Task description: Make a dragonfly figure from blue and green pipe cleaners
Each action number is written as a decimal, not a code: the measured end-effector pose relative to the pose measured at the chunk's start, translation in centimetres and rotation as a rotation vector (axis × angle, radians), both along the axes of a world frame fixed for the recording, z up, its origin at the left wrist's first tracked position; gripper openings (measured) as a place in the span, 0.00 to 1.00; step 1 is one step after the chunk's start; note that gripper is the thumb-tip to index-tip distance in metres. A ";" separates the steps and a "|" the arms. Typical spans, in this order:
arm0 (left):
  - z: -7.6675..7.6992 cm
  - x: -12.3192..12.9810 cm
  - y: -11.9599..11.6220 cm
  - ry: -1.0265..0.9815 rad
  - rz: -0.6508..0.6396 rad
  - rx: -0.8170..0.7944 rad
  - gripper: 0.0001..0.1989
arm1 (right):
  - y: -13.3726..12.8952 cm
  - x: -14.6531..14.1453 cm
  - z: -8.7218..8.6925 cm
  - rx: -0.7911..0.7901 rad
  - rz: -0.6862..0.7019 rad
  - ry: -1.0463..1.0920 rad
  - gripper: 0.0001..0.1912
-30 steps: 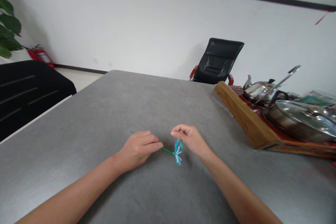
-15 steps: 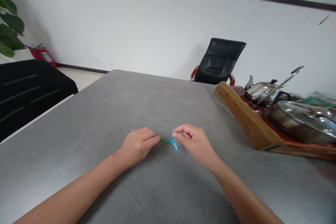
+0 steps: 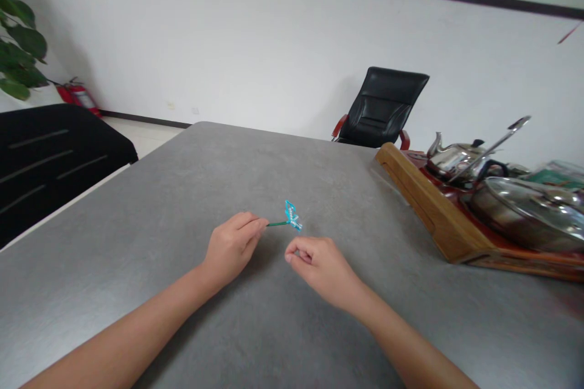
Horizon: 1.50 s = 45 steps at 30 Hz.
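A small craft flower [image 3: 292, 217] with bright blue petals and what look like clear beads sits at the end of a thin green stem [image 3: 277, 223]. My left hand [image 3: 232, 247] is closed round the stem, thumb and index finger pinching it above the table. The stem's other end is hidden in that hand. Just below and right of the petals, apart from them, is my right hand [image 3: 319, 264]. Its thumb and index finger are curled together, and nothing shows between them.
The grey table [image 3: 219, 161] spreads under both arms. On the right, a wooden tea tray [image 3: 417, 209] carries a metal kettle [image 3: 456, 158] and a lidded pan [image 3: 524, 213]. A black office chair [image 3: 387, 103] stands behind the table, another black chair [image 3: 59, 158] at left.
My right hand has let go of the petals and moved down, nearer to me. The flower has risen slightly and turned in my left hand, its petals now pointing differently.
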State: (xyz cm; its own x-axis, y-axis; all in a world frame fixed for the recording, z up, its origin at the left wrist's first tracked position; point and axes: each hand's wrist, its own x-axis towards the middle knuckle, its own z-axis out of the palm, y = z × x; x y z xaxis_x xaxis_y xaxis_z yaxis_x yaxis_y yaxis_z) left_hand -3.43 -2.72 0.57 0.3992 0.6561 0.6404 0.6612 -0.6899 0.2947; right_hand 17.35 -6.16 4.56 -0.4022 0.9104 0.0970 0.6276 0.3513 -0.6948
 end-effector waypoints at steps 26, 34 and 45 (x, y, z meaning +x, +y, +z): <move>0.9 0.3 -0.5 0.115 -0.411 0.058 0.12 | 3.9 2.1 -2.8 -0.321 -0.182 0.483 0.09; 0.6 0.4 -0.2 0.243 -0.399 0.104 0.12 | 3.8 2.9 -1.9 -0.213 -0.127 0.438 0.10; 0.3 0.1 0.0 0.220 -0.172 0.118 0.10 | 1.4 2.1 1.6 -0.048 -0.090 0.253 0.08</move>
